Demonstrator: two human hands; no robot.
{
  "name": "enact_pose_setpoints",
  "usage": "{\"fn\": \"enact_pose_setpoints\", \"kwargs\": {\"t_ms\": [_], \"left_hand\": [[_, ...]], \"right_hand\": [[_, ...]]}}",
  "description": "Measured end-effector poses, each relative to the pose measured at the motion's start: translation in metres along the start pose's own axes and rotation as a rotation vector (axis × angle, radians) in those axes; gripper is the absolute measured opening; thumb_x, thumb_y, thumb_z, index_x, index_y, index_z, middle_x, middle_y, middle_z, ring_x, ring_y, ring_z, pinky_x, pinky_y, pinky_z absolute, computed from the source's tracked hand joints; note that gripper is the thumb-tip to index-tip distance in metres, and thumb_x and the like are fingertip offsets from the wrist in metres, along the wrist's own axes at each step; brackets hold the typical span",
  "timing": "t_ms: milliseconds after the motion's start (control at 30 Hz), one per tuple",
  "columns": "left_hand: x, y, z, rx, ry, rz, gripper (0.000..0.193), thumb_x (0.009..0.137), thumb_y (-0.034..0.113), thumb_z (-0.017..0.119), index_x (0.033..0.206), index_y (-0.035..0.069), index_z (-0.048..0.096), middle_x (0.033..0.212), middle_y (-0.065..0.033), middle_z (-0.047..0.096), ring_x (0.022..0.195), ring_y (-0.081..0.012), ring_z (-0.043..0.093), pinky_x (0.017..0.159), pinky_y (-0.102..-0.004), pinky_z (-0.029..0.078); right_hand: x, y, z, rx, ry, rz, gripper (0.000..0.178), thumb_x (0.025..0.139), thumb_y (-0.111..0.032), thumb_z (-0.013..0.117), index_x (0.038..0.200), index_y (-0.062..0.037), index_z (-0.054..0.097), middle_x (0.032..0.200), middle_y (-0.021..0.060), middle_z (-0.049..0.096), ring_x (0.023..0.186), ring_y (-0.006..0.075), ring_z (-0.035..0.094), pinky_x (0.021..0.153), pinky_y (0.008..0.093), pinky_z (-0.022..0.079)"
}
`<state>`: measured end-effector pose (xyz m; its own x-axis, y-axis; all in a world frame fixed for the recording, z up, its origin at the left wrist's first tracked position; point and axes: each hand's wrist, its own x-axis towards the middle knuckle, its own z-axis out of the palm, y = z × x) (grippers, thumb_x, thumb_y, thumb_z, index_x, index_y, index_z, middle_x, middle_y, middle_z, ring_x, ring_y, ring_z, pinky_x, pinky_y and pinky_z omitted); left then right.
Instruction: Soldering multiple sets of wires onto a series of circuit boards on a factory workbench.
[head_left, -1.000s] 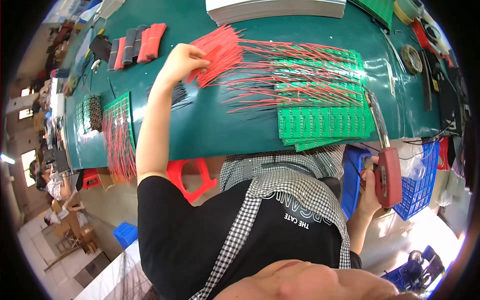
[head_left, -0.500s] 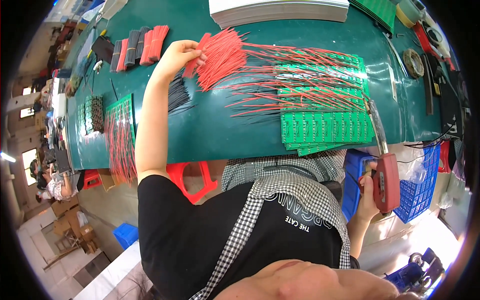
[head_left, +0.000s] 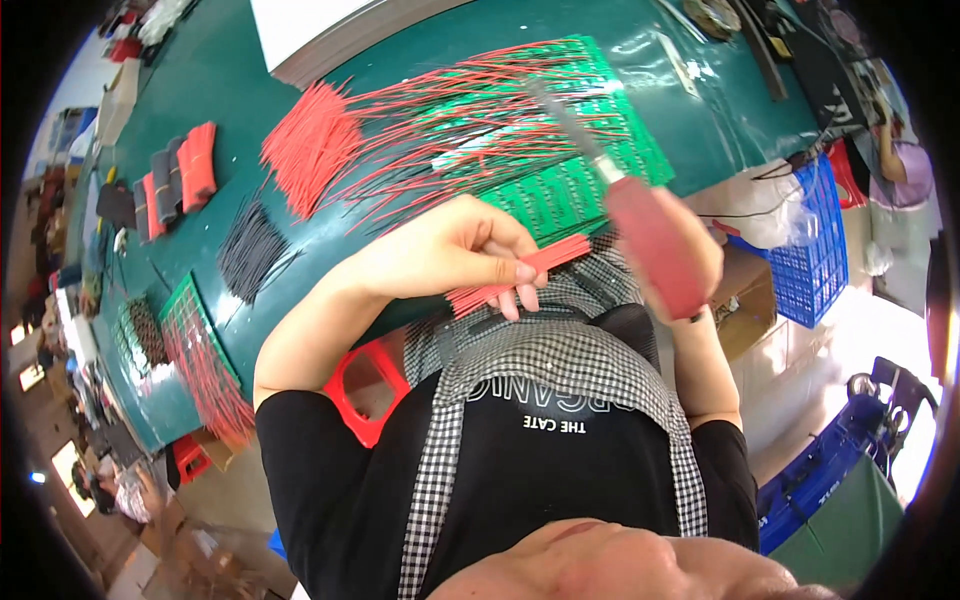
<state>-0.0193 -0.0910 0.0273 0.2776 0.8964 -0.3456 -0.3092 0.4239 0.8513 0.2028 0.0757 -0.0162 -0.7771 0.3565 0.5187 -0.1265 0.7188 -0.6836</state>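
Note:
My left hand [head_left: 455,250] is closed around a small bundle of red wires [head_left: 558,256], held in front of the apron at the table's near edge. In my right hand [head_left: 690,250] is a red-bodied soldering gun [head_left: 655,235]; motion blurs it, and its tip points up over the boards. Green circuit boards [head_left: 545,195] lie stacked on the table beyond my hands, with many red and black wires fanned across them toward the left. Left of them sits a loose pile of red wires [head_left: 312,150]. A smaller pile of black wires [head_left: 250,250] lies nearer to me.
Tied red and dark wire bundles [head_left: 180,178] lie at the left, above another green board [head_left: 188,310] trailing red wires. A white stack [head_left: 330,45] stands at the back. Below the table are a red stool [head_left: 372,390] and a blue crate [head_left: 812,250]. Another person [head_left: 905,170] is at far right.
My left hand has come from the red pile back toward my body with red wires. My right hand has raised the soldering gun toward the boards' near edge. The view has turned.

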Motion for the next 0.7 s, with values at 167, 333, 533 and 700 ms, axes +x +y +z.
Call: {"fn": "enact_pose_setpoints", "kwargs": {"t_ms": [167,333,533,700], "left_hand": [[0.012,-0.013,0.004,-0.086,-0.038,0.029,0.02,0.094,0.01,0.057,0.099,-0.008,0.063,0.087,-0.0124,0.07,0.075,-0.0157,0.069,0.069,-0.0253,0.055],[0.018,-0.019,0.008,-0.165,-0.063,0.033,0.018,0.094,0.007,0.057,0.097,-0.009,0.063,0.086,-0.0128,0.069,0.075,-0.0166,0.069,0.07,-0.0275,0.056],[-0.007,0.002,0.002,0.09,0.293,0.184,0.012,0.089,0.0,0.061,0.097,-0.008,0.065,0.087,-0.0158,0.069,0.078,-0.0193,0.069,0.069,-0.0293,0.057],[-0.033,0.0,-0.002,0.96,0.761,0.437,0.015,0.08,-0.004,0.064,0.094,-0.005,0.066,0.09,-0.0154,0.069,0.078,-0.0236,0.069,0.068,-0.0286,0.055]], "right_hand": [[0.009,-0.005,0.001,-0.041,-0.046,-0.18,0.049,0.069,-0.008,0.074,0.115,0.001,0.062,0.097,0.017,0.069,0.08,0.0273,0.07,0.066,0.0314,0.056],[0.007,-0.014,0.003,-0.117,-0.081,-0.261,0.05,0.069,-0.011,0.073,0.116,0.0027,0.062,0.096,0.0165,0.069,0.078,0.0257,0.069,0.065,0.0318,0.056],[-0.033,-0.007,-0.007,-0.099,0.037,0.21,0.045,0.081,-0.01,0.073,0.12,0.0037,0.056,0.109,0.0123,0.066,0.099,0.0225,0.065,0.088,0.0336,0.051],[-0.068,-0.039,-0.039,-0.03,-0.204,0.509,0.033,0.072,-0.007,0.072,0.103,0.0,0.066,0.102,0.0143,0.068,0.094,0.0283,0.066,0.084,0.0364,0.052]]}}
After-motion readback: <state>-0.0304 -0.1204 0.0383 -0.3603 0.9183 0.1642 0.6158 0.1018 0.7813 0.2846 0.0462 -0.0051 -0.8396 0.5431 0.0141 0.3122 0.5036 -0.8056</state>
